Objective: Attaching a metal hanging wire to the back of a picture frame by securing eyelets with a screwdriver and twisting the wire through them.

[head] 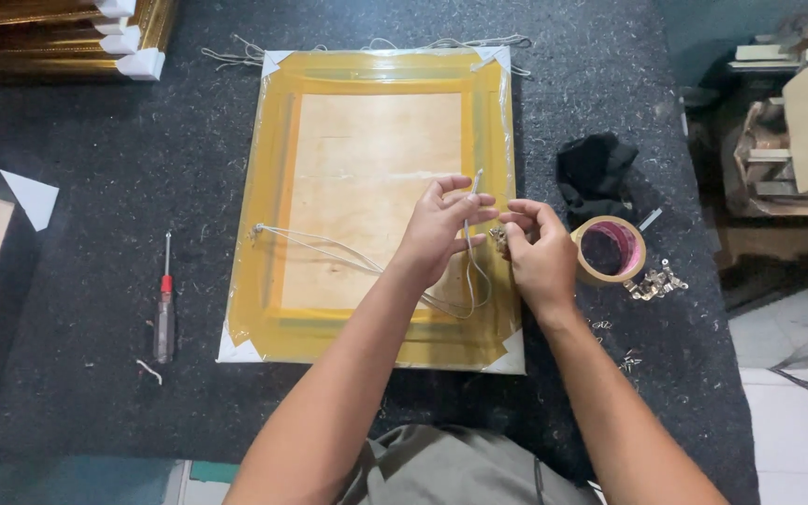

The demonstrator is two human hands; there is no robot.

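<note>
The wrapped gold picture frame lies face down at the centre of the dark desk, its hanging cord already fixed at the frame's 9 o'clock edge and looping loose across the backing board. At the 3 o'clock edge the left hand pinches the cord's free end upright, while the right hand pinches a small metal fitting, so that side looks not yet fastened. A tape roll and spare fittings sit at 3 o'clock, a screwdriver at 9.
</note>
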